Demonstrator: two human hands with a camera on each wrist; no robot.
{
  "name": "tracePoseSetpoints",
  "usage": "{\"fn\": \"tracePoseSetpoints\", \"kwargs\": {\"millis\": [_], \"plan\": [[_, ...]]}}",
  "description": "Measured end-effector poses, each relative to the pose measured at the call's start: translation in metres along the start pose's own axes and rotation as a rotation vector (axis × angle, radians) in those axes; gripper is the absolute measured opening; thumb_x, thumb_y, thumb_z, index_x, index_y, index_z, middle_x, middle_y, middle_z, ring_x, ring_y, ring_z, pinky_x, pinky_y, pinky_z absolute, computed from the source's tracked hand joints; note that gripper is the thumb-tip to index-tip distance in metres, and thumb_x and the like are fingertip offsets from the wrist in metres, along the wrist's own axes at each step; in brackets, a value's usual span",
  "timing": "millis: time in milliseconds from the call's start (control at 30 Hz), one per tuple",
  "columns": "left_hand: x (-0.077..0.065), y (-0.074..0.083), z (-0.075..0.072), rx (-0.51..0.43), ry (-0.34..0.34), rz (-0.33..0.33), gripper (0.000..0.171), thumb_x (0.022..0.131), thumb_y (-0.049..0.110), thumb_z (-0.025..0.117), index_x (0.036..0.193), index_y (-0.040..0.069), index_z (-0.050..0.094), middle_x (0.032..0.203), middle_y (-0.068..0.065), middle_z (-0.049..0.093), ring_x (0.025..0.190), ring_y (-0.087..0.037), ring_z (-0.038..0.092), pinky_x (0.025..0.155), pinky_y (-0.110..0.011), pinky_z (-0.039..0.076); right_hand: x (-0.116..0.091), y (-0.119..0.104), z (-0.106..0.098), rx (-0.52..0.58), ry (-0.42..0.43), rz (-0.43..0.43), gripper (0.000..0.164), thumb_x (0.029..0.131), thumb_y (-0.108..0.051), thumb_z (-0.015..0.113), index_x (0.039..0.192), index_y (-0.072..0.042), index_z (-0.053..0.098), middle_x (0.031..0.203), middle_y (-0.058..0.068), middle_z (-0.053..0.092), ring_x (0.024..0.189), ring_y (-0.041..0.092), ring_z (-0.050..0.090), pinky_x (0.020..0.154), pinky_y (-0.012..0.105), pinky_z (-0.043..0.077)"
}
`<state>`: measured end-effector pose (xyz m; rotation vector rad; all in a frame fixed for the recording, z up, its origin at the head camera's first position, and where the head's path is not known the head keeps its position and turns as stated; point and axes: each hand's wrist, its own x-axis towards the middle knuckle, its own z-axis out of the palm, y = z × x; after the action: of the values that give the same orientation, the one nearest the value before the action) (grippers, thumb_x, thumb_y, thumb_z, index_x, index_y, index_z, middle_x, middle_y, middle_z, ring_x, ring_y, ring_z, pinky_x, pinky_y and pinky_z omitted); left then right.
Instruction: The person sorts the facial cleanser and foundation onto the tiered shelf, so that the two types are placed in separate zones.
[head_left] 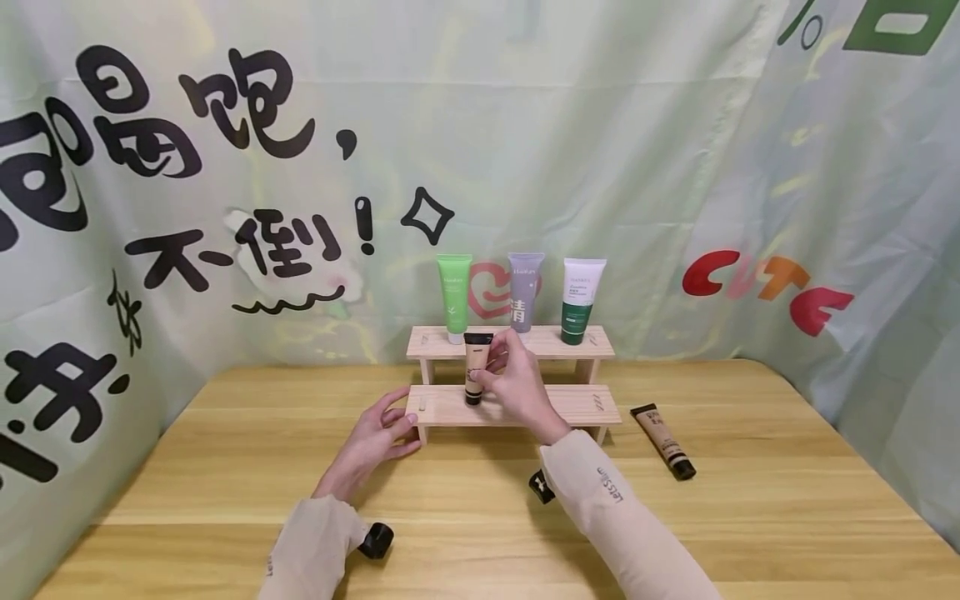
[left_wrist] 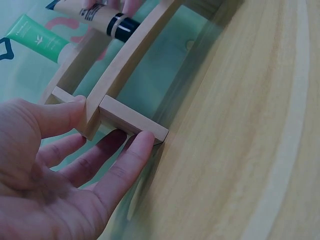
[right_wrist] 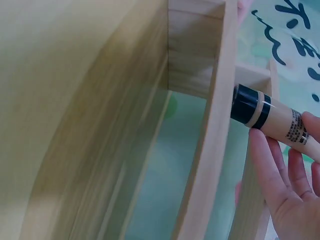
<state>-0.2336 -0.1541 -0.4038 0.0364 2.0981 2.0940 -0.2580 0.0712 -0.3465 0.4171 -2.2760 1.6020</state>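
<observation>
My right hand [head_left: 517, 379] pinches a beige squeeze tube [head_left: 476, 367] between thumb and fingers. The tube is upright, black cap down, at the lower step of a two-tier wooden display stand [head_left: 555, 404]. In the right wrist view the tube's black cap [right_wrist: 245, 104] is right at the step's front board. My left hand [head_left: 375, 433] grips the left end of the lower step; the left wrist view has its thumb at the board's edge and its fingertips [left_wrist: 145, 142] against the leg. A green tube [head_left: 453, 292], a purple tube [head_left: 525, 292] and a white-and-green tube [head_left: 582, 300] stand on the upper step.
Another beige tube with a black cap [head_left: 665, 442] lies on the wooden table [head_left: 465, 533], right of the stand. A printed cloth backdrop [head_left: 600, 150] hangs close behind the upper step and along both sides of the table.
</observation>
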Motion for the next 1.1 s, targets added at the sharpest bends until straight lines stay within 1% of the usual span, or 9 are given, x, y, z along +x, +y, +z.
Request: {"fn": "tracePoseSetpoints", "kwargs": {"millis": [100, 133, 333, 500, 633, 767, 867, 967, 1100], "plan": [[0.001, 0.002, -0.001, 0.0, 0.002, 0.007, 0.053, 0.105, -0.002, 0.05, 0.156, 0.001, 0.034, 0.133, -0.028, 0.053, 0.106, -0.03, 0.062, 0.088, -0.045, 0.059, 0.0, -0.001, 0.006, -0.039, -0.003, -0.048, 0.039, 0.078, 0.013, 0.079, 0.1, -0.001, 0.05, 0.091, 0.015, 0.063, 0.08, 0.03, 0.066, 0.075, 0.04, 0.059], [0.001, 0.002, 0.0, -0.001, 0.002, 0.007, 0.053, 0.105, -0.002, 0.05, 0.155, 0.001, 0.034, 0.133, -0.028, 0.053, 0.106, -0.03, 0.062, 0.088, -0.045, 0.059, -0.001, 0.0, 0.007, -0.05, -0.008, -0.059, 0.039, 0.078, 0.013, 0.079, 0.1, -0.002, 0.05, 0.09, 0.014, 0.063, 0.08, 0.028, 0.066, 0.075, 0.039, 0.058], [0.0, 0.002, 0.0, 0.002, 0.002, -0.002, 0.052, 0.105, -0.002, 0.05, 0.155, 0.001, 0.034, 0.134, -0.028, 0.052, 0.106, -0.03, 0.062, 0.088, -0.046, 0.059, -0.003, 0.003, 0.009, -0.078, -0.016, -0.124, 0.033, 0.078, 0.011, 0.08, 0.094, -0.002, 0.055, 0.085, 0.01, 0.065, 0.077, 0.025, 0.064, 0.071, 0.031, 0.056], [0.001, 0.002, 0.0, -0.005, -0.002, -0.005, 0.053, 0.105, -0.002, 0.049, 0.156, 0.001, 0.033, 0.135, -0.03, 0.05, 0.109, -0.032, 0.061, 0.09, -0.047, 0.058, -0.005, 0.003, 0.008, -0.084, -0.028, -0.126, 0.031, 0.078, 0.01, 0.08, 0.093, -0.002, 0.057, 0.084, 0.009, 0.066, 0.078, 0.023, 0.064, 0.07, 0.029, 0.054], [0.002, 0.001, 0.0, -0.006, 0.004, -0.012, 0.054, 0.105, -0.003, 0.049, 0.156, 0.003, 0.033, 0.136, -0.031, 0.05, 0.109, -0.033, 0.061, 0.09, -0.046, 0.058, -0.005, 0.002, 0.004, -0.098, -0.056, -0.115, 0.031, 0.078, 0.008, 0.081, 0.097, -0.002, 0.058, 0.084, 0.009, 0.066, 0.078, 0.023, 0.065, 0.074, 0.033, 0.056], [0.001, 0.001, 0.0, -0.005, 0.006, -0.015, 0.054, 0.106, -0.003, 0.048, 0.157, 0.004, 0.032, 0.137, -0.031, 0.049, 0.11, -0.034, 0.061, 0.09, -0.045, 0.058, -0.006, 0.001, -0.005, -0.102, -0.091, -0.073, 0.032, 0.078, 0.008, 0.082, 0.1, 0.0, 0.059, 0.087, 0.011, 0.067, 0.081, 0.025, 0.066, 0.076, 0.037, 0.058], [0.0, 0.001, -0.001, -0.004, 0.004, -0.018, 0.054, 0.106, -0.002, 0.048, 0.157, 0.003, 0.032, 0.137, -0.031, 0.049, 0.109, -0.033, 0.061, 0.09, -0.045, 0.058, -0.006, 0.002, -0.016, -0.122, -0.098, -0.029, 0.033, 0.078, 0.008, 0.081, 0.102, 0.001, 0.06, 0.089, 0.012, 0.067, 0.082, 0.026, 0.067, 0.076, 0.036, 0.058], [0.001, 0.001, -0.002, -0.008, 0.008, -0.025, 0.054, 0.106, -0.003, 0.048, 0.157, 0.004, 0.032, 0.137, -0.03, 0.049, 0.108, -0.032, 0.062, 0.089, -0.045, 0.058, -0.006, 0.004, -0.03, -0.153, -0.083, -0.006, 0.034, 0.078, 0.009, 0.08, 0.104, 0.003, 0.06, 0.091, 0.013, 0.068, 0.083, 0.028, 0.067, 0.077, 0.037, 0.059], [0.003, 0.0, -0.002, -0.011, 0.006, -0.036, 0.055, 0.105, -0.003, 0.049, 0.157, 0.005, 0.033, 0.136, -0.029, 0.05, 0.105, -0.029, 0.062, 0.089, -0.043, 0.059, -0.007, 0.009, -0.052, -0.182, -0.047, 0.01, 0.033, 0.079, 0.009, 0.08, 0.105, 0.006, 0.059, 0.092, 0.018, 0.068, 0.084, 0.031, 0.067, 0.079, 0.04, 0.058]]}}
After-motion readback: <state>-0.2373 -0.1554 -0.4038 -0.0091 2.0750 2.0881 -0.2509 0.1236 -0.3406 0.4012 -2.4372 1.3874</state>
